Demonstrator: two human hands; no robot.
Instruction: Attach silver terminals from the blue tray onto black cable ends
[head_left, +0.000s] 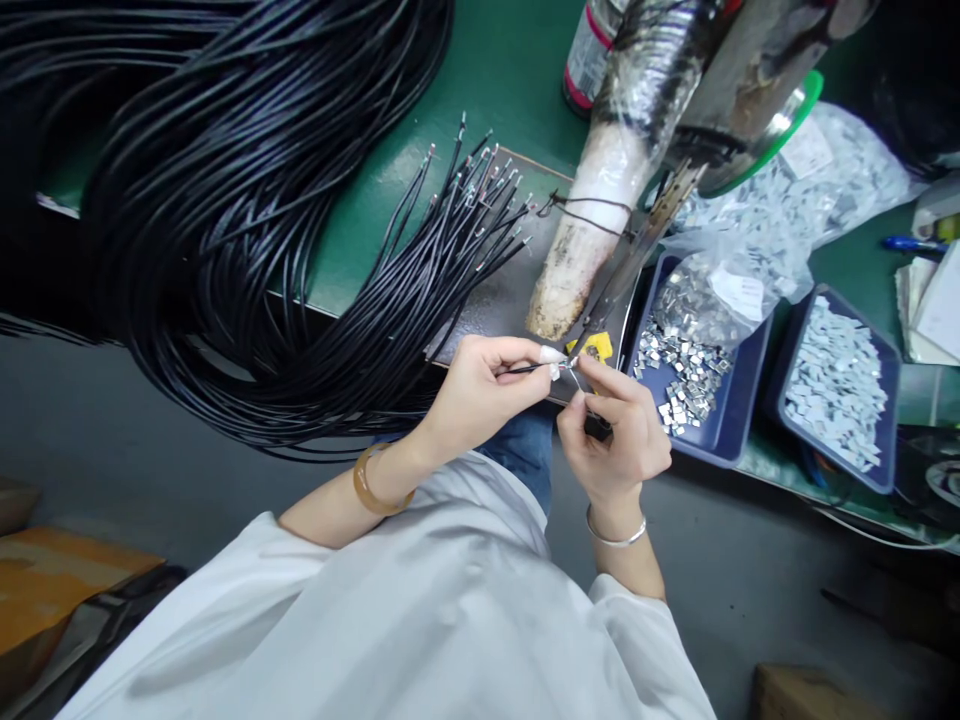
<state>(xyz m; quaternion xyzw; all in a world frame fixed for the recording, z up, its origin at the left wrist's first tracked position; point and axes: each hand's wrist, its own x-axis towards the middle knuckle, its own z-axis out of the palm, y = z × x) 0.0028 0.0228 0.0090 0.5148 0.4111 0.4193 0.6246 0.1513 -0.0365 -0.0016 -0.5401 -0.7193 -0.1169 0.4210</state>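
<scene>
My left hand [480, 390] is closed around the end of a black cable [525, 369], with white covers on the thumb and finger tips. Opposite it, my right hand [619, 430] pinches a thin silvery wire [576, 378] close to the cable's end. Both hands meet at the front edge of a dark metal plate [501, 298], just below the tip of a long thin metal tool [611, 290]. Beside the fingertips sits a yellow piece [596, 346]. A large bundle of black cables [352, 320] with stripped ends lies to the left.
A plastic-wrapped tube [581, 230] slants down over the plate. On the right, a blue tray [739, 420] holds small metal pieces, and another blue tray [892, 410] holds pale flat pieces. Behind them lie plastic bags [780, 200] of parts. A bottle [589, 55] stands at the back.
</scene>
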